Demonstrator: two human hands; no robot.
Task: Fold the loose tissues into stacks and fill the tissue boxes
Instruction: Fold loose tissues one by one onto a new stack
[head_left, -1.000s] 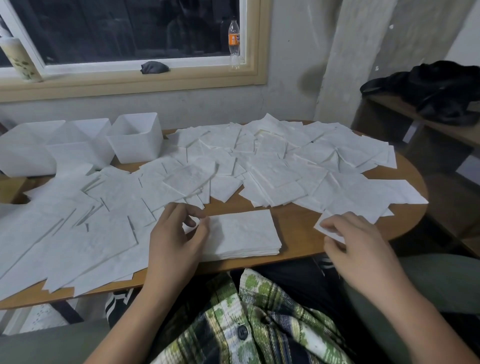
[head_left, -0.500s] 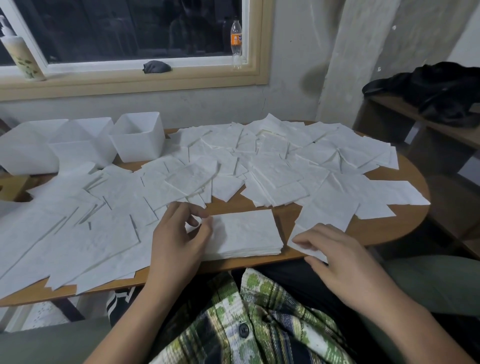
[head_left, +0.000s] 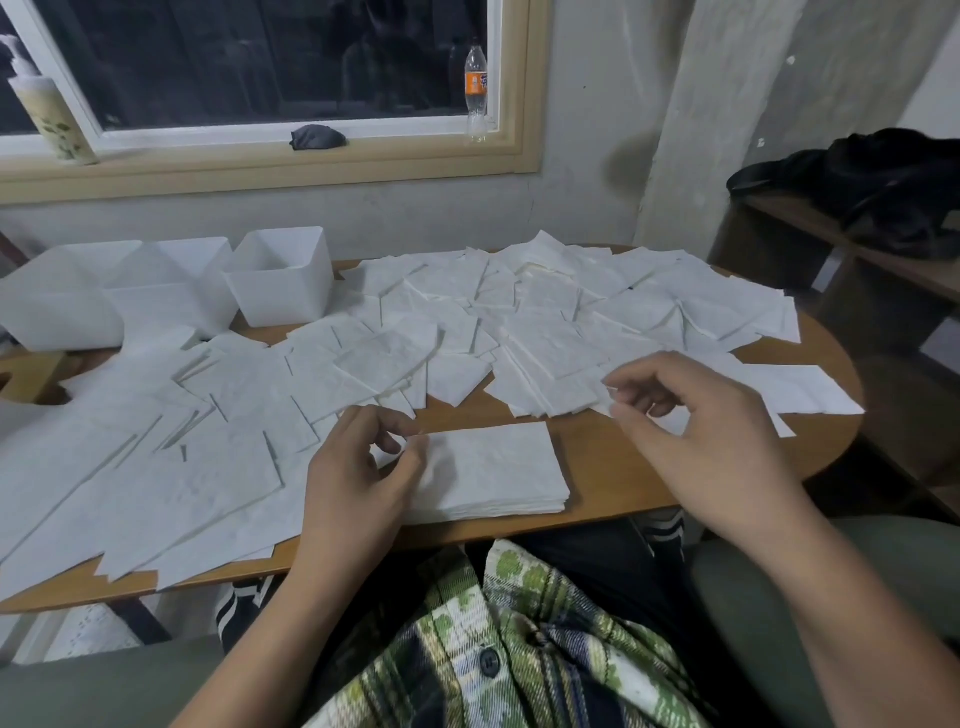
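A lived-in home room: wooden desk under a window, soda bottle on the sill, clothes heaped on a shelf.

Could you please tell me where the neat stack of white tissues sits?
Head view: the neat stack of white tissues lies centre at the wooden table's near edge, touching the left hand.

Left hand, right hand, both curled.
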